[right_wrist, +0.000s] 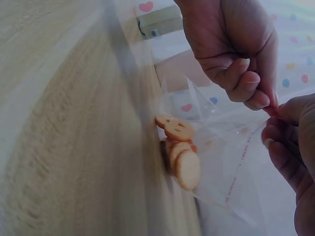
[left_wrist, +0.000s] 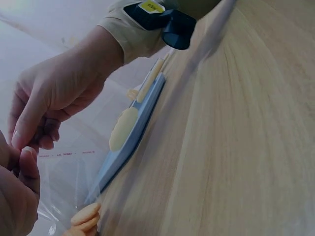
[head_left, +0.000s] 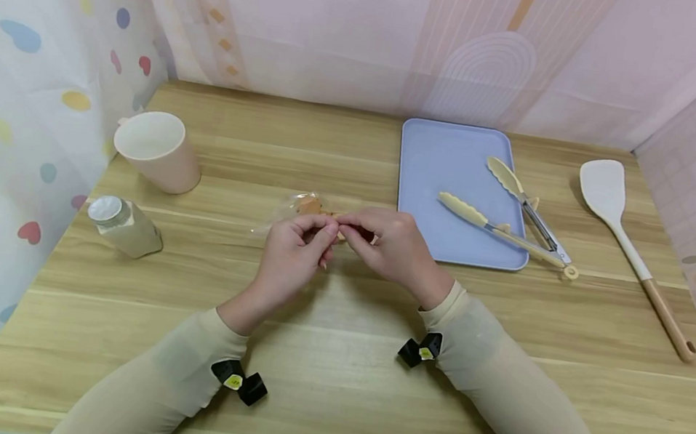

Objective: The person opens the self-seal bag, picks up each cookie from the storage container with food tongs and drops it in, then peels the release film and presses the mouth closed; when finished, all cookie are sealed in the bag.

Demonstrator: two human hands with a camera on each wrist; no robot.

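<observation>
A clear plastic bag (right_wrist: 221, 157) with red print near its top holds several round tan cookies (right_wrist: 188, 169), some with holes like a face. In the head view the cookies (head_left: 308, 204) show just beyond the hands, around the middle of the table. My left hand (head_left: 290, 253) pinches the bag's top edge between thumb and fingers. Right against it, my right hand (head_left: 393, 248) pinches the same edge, fingertips meeting the left ones. In the left wrist view the bag (left_wrist: 64, 177) hangs below both hands, cookies (left_wrist: 86, 214) at its bottom.
To the left stand a pink cup (head_left: 173, 161) and a white-capped jar (head_left: 134, 233). Behind the right hand lies a blue tray (head_left: 442, 156) bearing tongs (head_left: 537, 253), their handles past its edge. A white spatula (head_left: 631, 247) with a wooden handle lies far right.
</observation>
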